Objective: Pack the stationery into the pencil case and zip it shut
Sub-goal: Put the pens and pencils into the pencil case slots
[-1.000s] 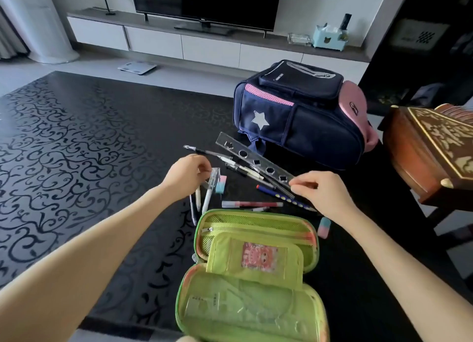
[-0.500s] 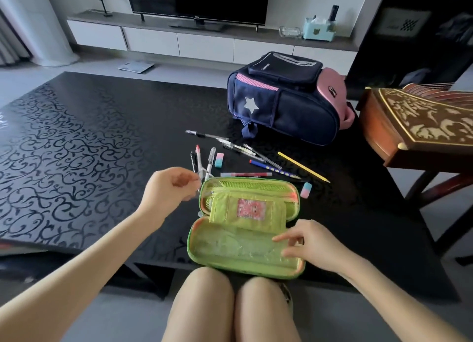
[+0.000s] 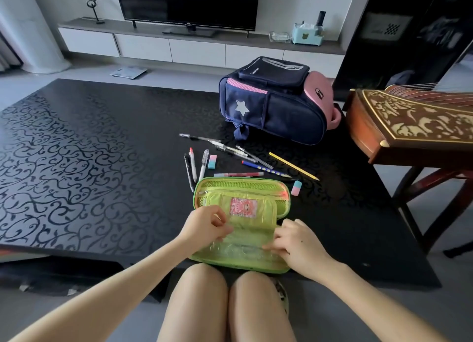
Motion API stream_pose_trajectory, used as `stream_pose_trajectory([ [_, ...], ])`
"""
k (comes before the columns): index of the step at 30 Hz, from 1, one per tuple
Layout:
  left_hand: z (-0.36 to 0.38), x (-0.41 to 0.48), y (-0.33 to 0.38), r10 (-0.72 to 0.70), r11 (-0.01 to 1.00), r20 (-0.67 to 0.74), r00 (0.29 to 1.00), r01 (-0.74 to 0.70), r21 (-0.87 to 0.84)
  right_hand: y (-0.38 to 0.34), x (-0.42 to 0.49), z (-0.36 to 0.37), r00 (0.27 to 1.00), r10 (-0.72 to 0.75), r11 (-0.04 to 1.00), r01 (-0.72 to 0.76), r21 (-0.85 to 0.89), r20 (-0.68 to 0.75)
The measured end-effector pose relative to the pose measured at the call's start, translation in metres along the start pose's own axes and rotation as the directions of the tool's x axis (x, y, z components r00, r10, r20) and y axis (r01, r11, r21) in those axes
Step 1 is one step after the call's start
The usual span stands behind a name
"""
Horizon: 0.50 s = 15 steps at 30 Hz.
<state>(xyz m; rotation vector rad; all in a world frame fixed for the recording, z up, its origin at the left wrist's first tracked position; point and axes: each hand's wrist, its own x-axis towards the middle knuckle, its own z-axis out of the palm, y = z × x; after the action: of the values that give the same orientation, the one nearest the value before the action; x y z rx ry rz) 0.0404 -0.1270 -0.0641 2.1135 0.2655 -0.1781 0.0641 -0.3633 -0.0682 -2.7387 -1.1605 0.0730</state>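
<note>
The green pencil case (image 3: pixel 243 182) lies open at the table's front edge, over my knees. A clear ruler (image 3: pixel 240 249) lies in its near half. My left hand (image 3: pixel 206 226) pinches the ruler's left part with curled fingers. My right hand (image 3: pixel 294 239) presses its fingertips on the ruler's right end. Beyond the case lie several pens (image 3: pixel 192 163), a pink-blue eraser (image 3: pixel 212 161), a pink pen (image 3: pixel 239 174), clear pens (image 3: pixel 230 148), a blue dotted pencil (image 3: pixel 263 168) and a yellow pencil (image 3: pixel 294 166). A second eraser (image 3: pixel 297 187) sits by the case's right corner.
A navy and pink backpack (image 3: pixel 276 111) lies on the black patterned table (image 3: pixel 102 162) behind the stationery. A carved wooden instrument (image 3: pixel 414 121) on a stand juts in at the right. A TV cabinet stands along the far wall.
My right hand carried the clear ruler from the pile into the case's near half. My left hand left the pens and came down onto the ruler. The case now sits nearer the table edge.
</note>
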Motion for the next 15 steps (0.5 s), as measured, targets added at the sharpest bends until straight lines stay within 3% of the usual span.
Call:
stream_pose_trajectory([
  [4, 0.015, -0.004, 0.001, 0.175, 0.919, -0.109, 0.979, -0.122, 0.375, 0.005, -0.008, 0.003, 0.994, 0.063, 0.997, -0.059, 0.044, -0.094],
  [7, 0.022, -0.006, 0.007, 0.305, 0.677, -0.07, 0.95, -0.164, 0.717, 0.01, -0.01, 0.003, 0.992, 0.071, 0.997, -0.067, 0.046, -0.104],
  [11, 0.019, -0.002, 0.009, 0.202, 0.56, 0.112, 0.973, -0.209, 0.802, 0.016, 0.002, -0.005, 0.984, 0.116, 0.991, -0.106, 0.083, -0.135],
  [15, 0.015, 0.001, 0.01, 0.086, 0.644, 0.072, 0.994, -0.11, 0.757, 0.02, 0.022, -0.015, 0.967, 0.185, 0.981, -0.173, 0.084, -0.177],
])
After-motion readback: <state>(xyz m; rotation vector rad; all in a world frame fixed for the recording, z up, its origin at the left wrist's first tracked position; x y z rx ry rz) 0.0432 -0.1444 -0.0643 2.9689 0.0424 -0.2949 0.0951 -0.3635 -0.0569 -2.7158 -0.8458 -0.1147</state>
